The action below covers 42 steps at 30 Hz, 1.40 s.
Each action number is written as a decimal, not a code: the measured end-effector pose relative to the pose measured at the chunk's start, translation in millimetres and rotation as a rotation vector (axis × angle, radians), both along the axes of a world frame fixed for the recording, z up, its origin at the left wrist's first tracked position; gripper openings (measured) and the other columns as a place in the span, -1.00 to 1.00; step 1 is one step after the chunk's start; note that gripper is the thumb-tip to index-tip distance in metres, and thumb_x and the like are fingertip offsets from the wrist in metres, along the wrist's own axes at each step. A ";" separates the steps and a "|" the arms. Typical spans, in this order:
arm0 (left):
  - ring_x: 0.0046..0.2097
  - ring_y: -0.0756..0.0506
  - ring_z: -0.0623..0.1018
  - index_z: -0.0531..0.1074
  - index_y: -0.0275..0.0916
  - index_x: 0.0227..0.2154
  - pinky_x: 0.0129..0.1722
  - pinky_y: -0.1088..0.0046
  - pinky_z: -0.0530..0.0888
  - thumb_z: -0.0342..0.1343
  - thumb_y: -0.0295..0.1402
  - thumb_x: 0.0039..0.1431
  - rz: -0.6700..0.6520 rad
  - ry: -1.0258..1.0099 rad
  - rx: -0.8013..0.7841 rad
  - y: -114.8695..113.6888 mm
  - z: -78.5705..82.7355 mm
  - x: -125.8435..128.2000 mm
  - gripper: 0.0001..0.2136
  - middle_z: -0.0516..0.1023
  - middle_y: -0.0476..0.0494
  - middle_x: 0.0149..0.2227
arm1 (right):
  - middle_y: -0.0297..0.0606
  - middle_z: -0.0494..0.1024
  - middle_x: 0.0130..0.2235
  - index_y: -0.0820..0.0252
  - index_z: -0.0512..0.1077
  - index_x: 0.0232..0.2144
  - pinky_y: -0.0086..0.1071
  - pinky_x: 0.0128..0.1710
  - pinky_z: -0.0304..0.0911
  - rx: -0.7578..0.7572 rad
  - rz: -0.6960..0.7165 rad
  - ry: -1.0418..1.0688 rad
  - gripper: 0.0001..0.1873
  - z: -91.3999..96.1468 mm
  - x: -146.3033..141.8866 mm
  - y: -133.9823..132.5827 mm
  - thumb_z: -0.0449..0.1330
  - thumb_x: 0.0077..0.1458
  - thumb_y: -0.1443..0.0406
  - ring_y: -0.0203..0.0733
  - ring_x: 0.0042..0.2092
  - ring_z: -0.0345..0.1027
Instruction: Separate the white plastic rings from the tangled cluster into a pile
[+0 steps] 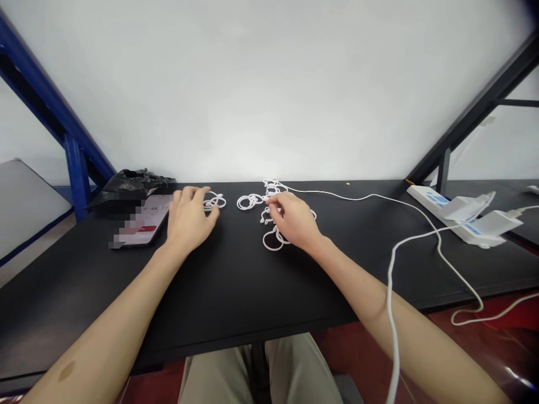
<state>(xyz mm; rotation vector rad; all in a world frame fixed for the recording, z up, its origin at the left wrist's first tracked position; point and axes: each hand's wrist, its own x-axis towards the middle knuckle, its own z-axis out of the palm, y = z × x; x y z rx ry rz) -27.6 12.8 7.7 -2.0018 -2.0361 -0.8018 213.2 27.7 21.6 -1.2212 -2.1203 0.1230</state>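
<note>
You seem to be handling the heap of white loops [266, 217] towards the back of the worktop [252, 292]; any next move there probably calls for a light pinch, lest neighbouring loops drag along. Your right hand [297, 219] bends over the heap, thumb and forefinger drawn together (whether around a loop, I cannot tell). Your left hand [187, 216] arches beside a small white coil [215, 201], thumb and fingers parted.

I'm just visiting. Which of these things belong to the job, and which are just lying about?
Seemingly part of the job:
small white coil beside the left hand
white pile at the right hand

Seemingly just lying about:
phone
black plastic
power strip
</note>
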 end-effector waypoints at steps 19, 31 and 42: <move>-0.03 -0.23 0.40 0.51 -0.17 -0.14 0.01 0.19 0.38 -0.02 -0.24 0.28 -0.297 -0.071 0.099 -12.3 10.6 10.4 -0.75 0.54 -0.15 -0.13 | -0.41 0.49 -0.48 0.13 0.48 -0.25 -0.45 -0.39 0.10 -0.078 -0.098 0.191 -0.79 0.3 -1.1 -3.6 0.06 0.23 0.21 -0.32 -0.47 0.29; -0.15 -0.12 0.34 0.58 -0.10 -0.28 -0.08 0.28 0.38 0.11 -0.32 0.25 -0.883 -0.042 -0.209 -35.4 1.6 62.3 -0.86 0.52 -0.06 -0.18 | -0.34 0.61 -0.36 0.10 0.49 -0.18 -0.42 -0.38 0.08 -0.103 0.029 -0.217 -0.81 -4.3 -10.5 1.9 0.08 0.27 0.25 -0.27 -0.39 0.38; -0.18 -0.12 0.36 0.38 -0.20 -0.47 -0.14 0.33 0.34 0.26 -0.16 0.11 -0.846 -0.054 -0.310 -36.4 17.3 51.2 -0.76 0.52 -0.02 -0.33 | -0.39 0.49 -0.52 0.14 0.52 -0.25 -0.45 -0.36 0.09 -0.108 0.118 -0.210 -0.84 -12.5 -6.0 9.9 0.13 0.24 0.28 -0.34 -0.49 0.27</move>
